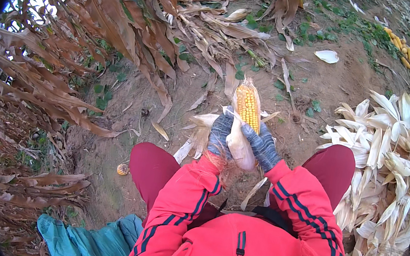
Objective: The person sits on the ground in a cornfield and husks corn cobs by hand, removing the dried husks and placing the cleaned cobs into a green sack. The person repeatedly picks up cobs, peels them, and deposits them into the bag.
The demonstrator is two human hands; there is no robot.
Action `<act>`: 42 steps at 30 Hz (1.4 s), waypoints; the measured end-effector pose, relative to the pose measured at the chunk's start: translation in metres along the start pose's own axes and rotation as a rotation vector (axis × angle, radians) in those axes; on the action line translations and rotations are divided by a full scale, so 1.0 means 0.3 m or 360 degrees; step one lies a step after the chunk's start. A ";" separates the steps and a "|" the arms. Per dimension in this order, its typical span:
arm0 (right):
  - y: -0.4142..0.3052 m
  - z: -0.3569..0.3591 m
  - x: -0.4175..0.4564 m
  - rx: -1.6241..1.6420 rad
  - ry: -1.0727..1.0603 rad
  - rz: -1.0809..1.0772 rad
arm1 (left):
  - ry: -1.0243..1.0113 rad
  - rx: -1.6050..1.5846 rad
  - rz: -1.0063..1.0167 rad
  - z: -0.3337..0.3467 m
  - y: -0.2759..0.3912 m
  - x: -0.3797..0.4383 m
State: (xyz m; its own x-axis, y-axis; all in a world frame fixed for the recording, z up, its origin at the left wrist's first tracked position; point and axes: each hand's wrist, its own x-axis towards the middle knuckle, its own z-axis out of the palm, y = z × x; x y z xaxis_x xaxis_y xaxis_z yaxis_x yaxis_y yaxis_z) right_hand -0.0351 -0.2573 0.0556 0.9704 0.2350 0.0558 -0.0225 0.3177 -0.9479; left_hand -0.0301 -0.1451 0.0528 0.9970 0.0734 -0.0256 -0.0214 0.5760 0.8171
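Between my two gloved hands stands an ear of corn (248, 104), its yellow kernels bare on the near face. Pale husk (241, 146) is peeled down toward me and still hangs at its lower end. My left hand (222, 132), in a grey knit glove, grips the ear's left side. On the right, my right hand (263, 143) presses its thumb against the kernels and husk. Reddish corn silk (217, 162) clings to my left cuff. Some fingers are hidden behind the ear.
A large heap of stripped husks (380, 164) lies right of my knee. Several husked ears (401, 46) lie at the far right. Dry corn stalks (114, 17) lean in from the left. Another corn ear (123, 169) and a teal cloth or sack (94, 243) lie at left.
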 end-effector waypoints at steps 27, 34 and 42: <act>-0.012 -0.025 -0.033 0.0037 -0.0828 0.0165 | -0.0482 0.0850 0.0066 -0.226 0.058 0.011; -0.109 -0.038 -0.040 0.0364 -0.0930 0.0444 | -0.0425 -0.0354 -0.0436 0.057 0.186 -0.051; -0.037 0.011 -0.022 0.0103 -0.0498 0.0047 | -0.0364 -0.0579 -0.0762 -0.032 0.196 -0.038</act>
State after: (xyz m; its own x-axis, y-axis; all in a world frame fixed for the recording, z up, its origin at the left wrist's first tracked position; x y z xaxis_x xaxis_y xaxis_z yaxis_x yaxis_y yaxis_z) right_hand -0.0420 -0.2595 0.0669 0.8482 0.5129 0.1320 -0.0744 0.3621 -0.9291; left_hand -0.0434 -0.1041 0.0956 0.8922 -0.4129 -0.1828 0.4462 0.7440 0.4974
